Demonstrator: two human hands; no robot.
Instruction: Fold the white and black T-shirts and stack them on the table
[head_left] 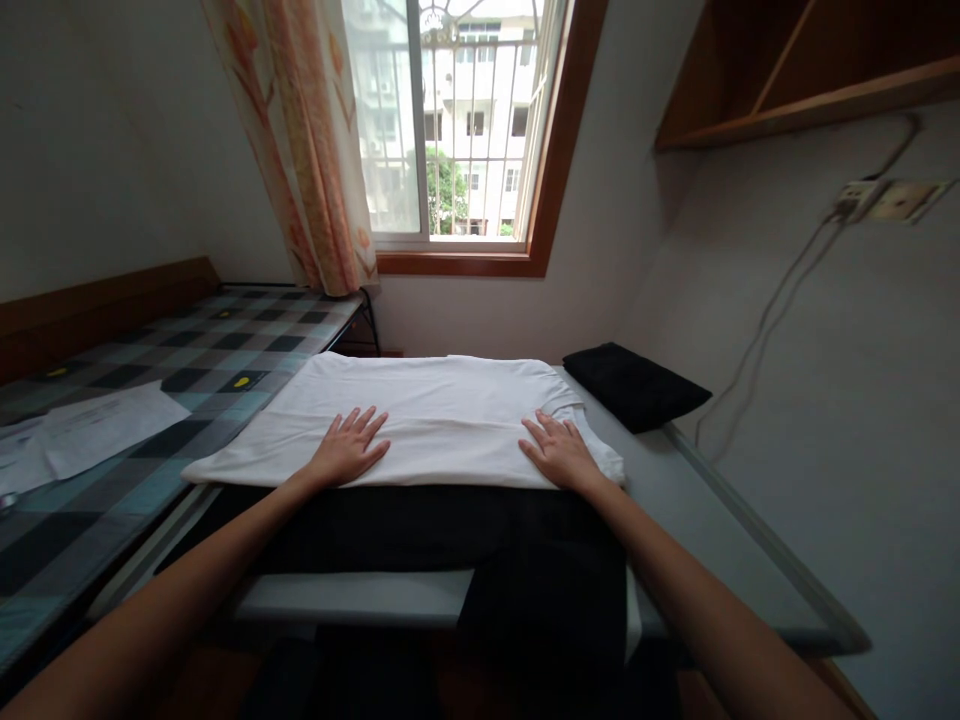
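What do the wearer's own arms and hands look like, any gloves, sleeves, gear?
Both bare. Left hand and right hand: no gloves, rings or markings that I can see. Left forearm and right forearm: no sleeve, watch, band or cable in frame. Both arms run out of the picture, so anything worn higher up can't be told. Nail detail is too small to tell.
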